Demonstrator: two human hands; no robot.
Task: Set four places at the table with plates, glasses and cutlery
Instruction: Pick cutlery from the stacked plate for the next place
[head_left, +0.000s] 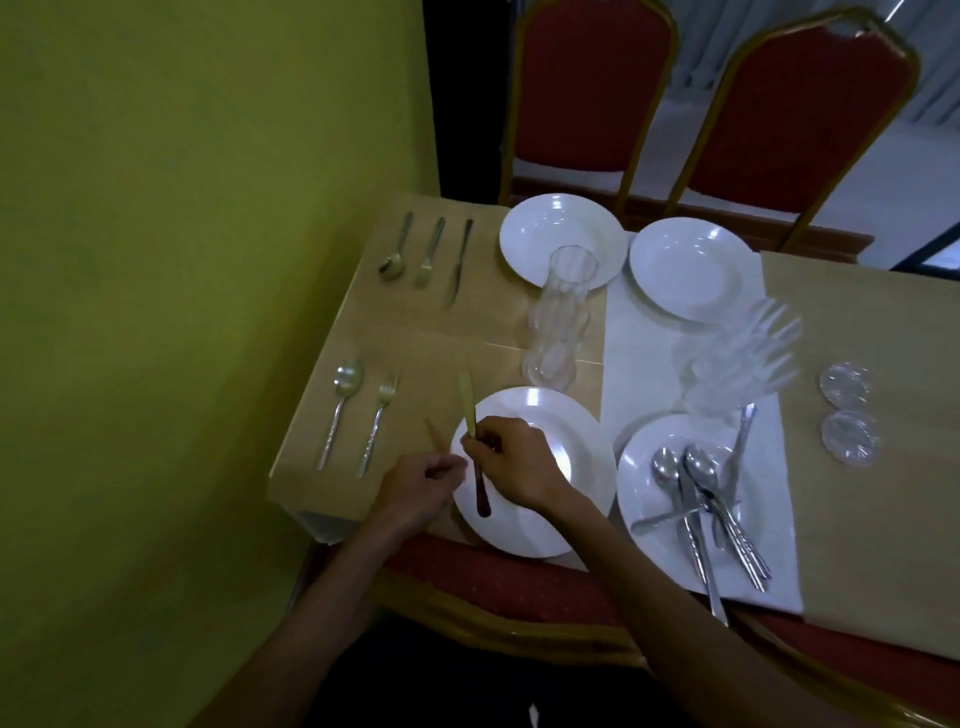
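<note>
Now, at the table (415, 343), I lean over the near-left plate (571, 441). My left hand (423, 480) curls just beside its rim, though I cannot tell whether it grips anything. My right hand (511, 462) pinches the knife (467, 400) at mid-length above that rim, blade pointing away, probably to lay it parallel to the fork (379, 421) and spoon (340, 410) lying further left.

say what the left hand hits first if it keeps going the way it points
Probably the knife held by the right hand, just ahead over the plate, though depth is unclear.
</note>
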